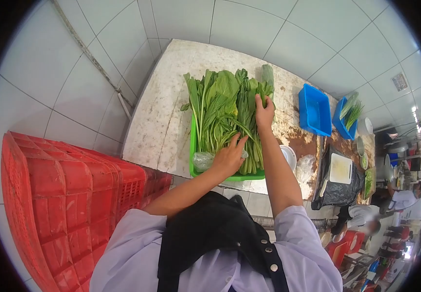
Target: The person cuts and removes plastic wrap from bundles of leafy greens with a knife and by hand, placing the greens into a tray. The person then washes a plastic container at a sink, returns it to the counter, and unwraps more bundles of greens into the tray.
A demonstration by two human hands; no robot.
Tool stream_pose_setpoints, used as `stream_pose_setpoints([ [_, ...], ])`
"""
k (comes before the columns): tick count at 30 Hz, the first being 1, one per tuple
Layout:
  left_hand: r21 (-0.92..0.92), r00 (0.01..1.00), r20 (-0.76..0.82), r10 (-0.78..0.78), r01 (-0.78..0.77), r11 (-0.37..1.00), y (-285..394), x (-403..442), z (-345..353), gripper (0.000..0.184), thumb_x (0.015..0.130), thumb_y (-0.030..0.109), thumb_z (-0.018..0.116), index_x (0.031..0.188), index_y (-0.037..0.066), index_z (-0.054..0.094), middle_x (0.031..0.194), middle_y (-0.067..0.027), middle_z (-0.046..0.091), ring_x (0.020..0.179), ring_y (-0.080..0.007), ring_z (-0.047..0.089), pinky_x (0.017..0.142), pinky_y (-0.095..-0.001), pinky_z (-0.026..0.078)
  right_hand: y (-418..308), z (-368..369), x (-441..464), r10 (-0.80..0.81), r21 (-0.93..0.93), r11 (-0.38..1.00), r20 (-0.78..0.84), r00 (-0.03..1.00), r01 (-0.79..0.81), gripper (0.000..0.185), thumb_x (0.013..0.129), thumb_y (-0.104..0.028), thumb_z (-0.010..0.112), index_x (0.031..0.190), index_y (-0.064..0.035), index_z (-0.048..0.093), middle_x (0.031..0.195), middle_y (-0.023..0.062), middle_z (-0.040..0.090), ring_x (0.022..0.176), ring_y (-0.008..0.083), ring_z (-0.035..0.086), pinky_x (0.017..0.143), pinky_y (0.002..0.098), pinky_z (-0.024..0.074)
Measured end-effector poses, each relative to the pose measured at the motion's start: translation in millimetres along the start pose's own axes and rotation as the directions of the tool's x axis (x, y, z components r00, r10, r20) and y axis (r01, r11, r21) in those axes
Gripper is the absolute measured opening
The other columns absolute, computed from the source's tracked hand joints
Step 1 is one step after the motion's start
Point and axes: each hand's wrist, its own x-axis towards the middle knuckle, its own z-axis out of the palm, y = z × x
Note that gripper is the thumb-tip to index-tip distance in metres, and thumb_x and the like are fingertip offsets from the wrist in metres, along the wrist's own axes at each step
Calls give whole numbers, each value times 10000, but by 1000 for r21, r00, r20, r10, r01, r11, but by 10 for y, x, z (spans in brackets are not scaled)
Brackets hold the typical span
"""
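Long-stemmed leafy greens (220,97) fill a bright green tray (192,141) on the worn white table, leaves toward the wall and stems toward me. My left hand (231,158) rests on the stems near the tray's front, its fingers spread. A clear plastic bag (202,161) lies beside it in the tray's front left corner. At the right edge of the greens, my right hand (265,114) has its thumb and fingers around some leaves; part of its grip is hidden. Behind it lies a pale green, wrapped-looking cylindrical thing (267,74).
Red plastic crates (64,194) stand at my left. On the table's right are a blue bin (314,109), another blue bin with long green stalks (350,113), a white bowl (288,156) and a cutting board (340,168) on black plastic. People (364,216) are farther right.
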Motion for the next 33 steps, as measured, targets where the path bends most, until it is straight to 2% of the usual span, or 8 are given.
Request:
stream_pose_setpoints([
  [6, -48, 999, -6, 43, -43, 998, -43, 15, 34, 802, 839, 80, 772, 1558, 140, 423, 1638, -217, 388, 957, -492, 725, 839, -545, 616, -536, 88, -207, -516, 6, 831, 385, 766, 556, 397, 954, -321, 764, 1224, -37, 697, 1245, 200, 700, 1221, 378, 643, 1072, 442, 476],
  [9, -78, 989, -89, 119, -126, 989, -20, 127, -49, 725, 868, 138, 766, 1532, 126, 474, 1635, -185, 414, 938, -469, 734, 827, -541, 619, -641, -88, -104, -502, -305, 594, 584, 639, 745, 504, 928, -330, 784, 1349, -85, 651, 1425, 208, 608, 1346, 410, 563, 1135, 508, 426],
  [12, 1, 991, -57, 123, -123, 992, 8, 412, -147, 606, 943, 246, 742, 1506, 145, 539, 1639, -146, 438, 942, -427, 753, 822, -541, 624, -882, -295, -276, -576, -524, 469, 429, 696, 711, 606, 915, -301, 799, 1443, -92, 588, 1509, 189, 541, 1360, 389, 557, 1100, 467, 443],
  [18, 100, 993, 26, 112, -114, 988, -69, 742, -113, 581, 996, 258, 687, 1557, 232, 538, 1711, -71, 382, 946, -398, 766, 836, -519, 627, -444, -573, -1230, -295, -400, 825, 301, 907, 400, 627, 995, -214, 666, 1560, -32, 462, 1592, 364, 395, 1366, 535, 521, 1116, 558, 458],
  [22, -146, 990, 120, 80, -62, 987, -147, 704, -224, 595, 984, 127, 664, 1557, 240, 547, 1747, -20, 317, 1095, -403, 730, 931, -495, 600, -105, -700, -1924, -179, -651, 640, 390, 903, 408, 721, 1006, -266, 650, 1627, -27, 373, 1630, 367, 347, 1331, 510, 561, 1082, 534, 498],
  [26, -235, 936, -324, 138, -221, 946, -389, 682, -260, 385, 998, 4, 605, 1357, 119, 684, 1481, -123, 612, 1296, -310, 630, 1112, -409, 489, -276, -799, -2118, 67, -736, 603, 430, 900, 306, 810, 968, -308, 702, 1641, -25, 351, 1614, 355, 379, 1273, 468, 597, 1066, 501, 514],
  [28, -357, 892, -442, 91, -268, 895, -260, 732, -510, 333, 981, -32, 577, 1274, 72, 696, 1320, -128, 699, 1057, -241, 714, 914, -364, 564, -217, -766, -2081, 35, -753, 568, 424, 905, 331, 816, 979, -368, 688, 1637, -20, 355, 1609, 332, 400, 1247, 451, 607, 1070, 485, 511],
  [33, -814, 948, -296, -118, -186, 550, 785, 614, -1589, 264, 998, -32, 574, 1229, 51, 670, 1270, -69, 690, 1002, -69, 637, 810, -228, 532, -295, -977, -2033, -4, -714, 584, 474, 881, 387, 762, 1032, -382, 624, 1642, -22, 343, 1633, 295, 389, 1360, 471, 544, 1152, 479, 456],
])
